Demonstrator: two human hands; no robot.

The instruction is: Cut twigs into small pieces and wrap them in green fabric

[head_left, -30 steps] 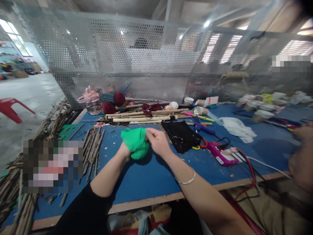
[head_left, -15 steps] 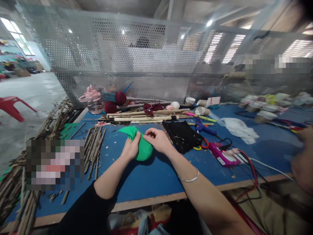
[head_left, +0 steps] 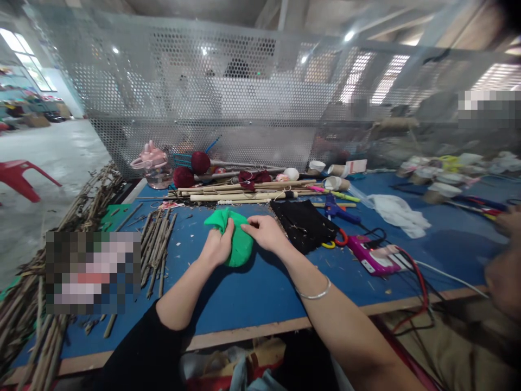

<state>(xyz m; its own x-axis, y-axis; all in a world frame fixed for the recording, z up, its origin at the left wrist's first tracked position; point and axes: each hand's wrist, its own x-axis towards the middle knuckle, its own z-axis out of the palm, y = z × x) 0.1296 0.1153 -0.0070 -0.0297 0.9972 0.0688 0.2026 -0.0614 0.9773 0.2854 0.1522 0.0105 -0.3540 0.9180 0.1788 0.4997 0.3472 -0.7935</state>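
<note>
A bright green piece of cloth (head_left: 241,248), bulging and rounded at its lower end, is held just above the blue table. My left hand (head_left: 217,245) grips its left side, thumb on top, with a loose green flap sticking out beyond the fingers. On the right edge of the cloth, my right hand (head_left: 266,233) has its thumb and fingertips pinched together. What fills the rounded part is hidden. A black cloth (head_left: 303,225) lies just right of my right hand, with red and yellow scissor handles (head_left: 341,238) poking out beside it.
Cut twigs (head_left: 157,247) lie left on the blue table (head_left: 260,296). Wooden sticks (head_left: 244,196) and dark red balls (head_left: 200,162) line the back before a perforated metal screen (head_left: 252,103). A blue glue gun (head_left: 341,213) and a purple device (head_left: 372,259) with cables sit right, near another person's arm (head_left: 504,260).
The green flap has shifted slightly right and folded in more. My right hand's fingertips have closed in on the cloth's edge. My left hand keeps its grip.
</note>
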